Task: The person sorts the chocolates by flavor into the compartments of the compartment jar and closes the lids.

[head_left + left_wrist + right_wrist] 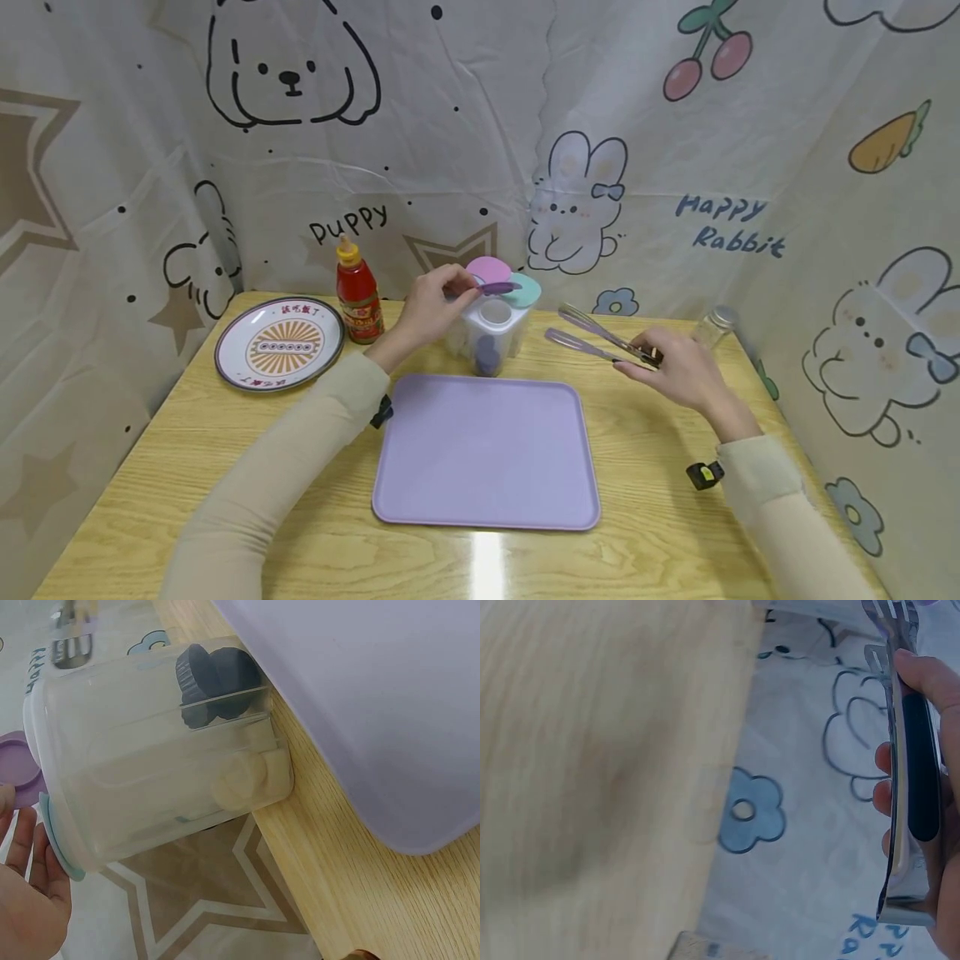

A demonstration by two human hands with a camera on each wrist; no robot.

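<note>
A clear plastic container (491, 333) with several compartments and coloured flip lids stands behind the lilac tray (487, 450). My left hand (438, 300) pinches the purple lid (498, 288), lifted open; the pink lid (489, 268) and teal lid (525, 289) also stand up. In the left wrist view the container (165, 750) shows dark round pieces (214, 679) in one compartment and pale ones (240, 780) in another. My right hand (671, 367) grips metal tongs (592, 335) with lilac tips, held above the table right of the container. The right wrist view shows my fingers (922, 682) round the tongs' handle (911, 795).
A patterned plate (279, 343) lies at the back left, with a red sauce bottle (358, 292) beside it. A small glass jar (716, 325) stands at the back right. Cartoon-print cloth walls close in the wooden table (225, 467) on three sides.
</note>
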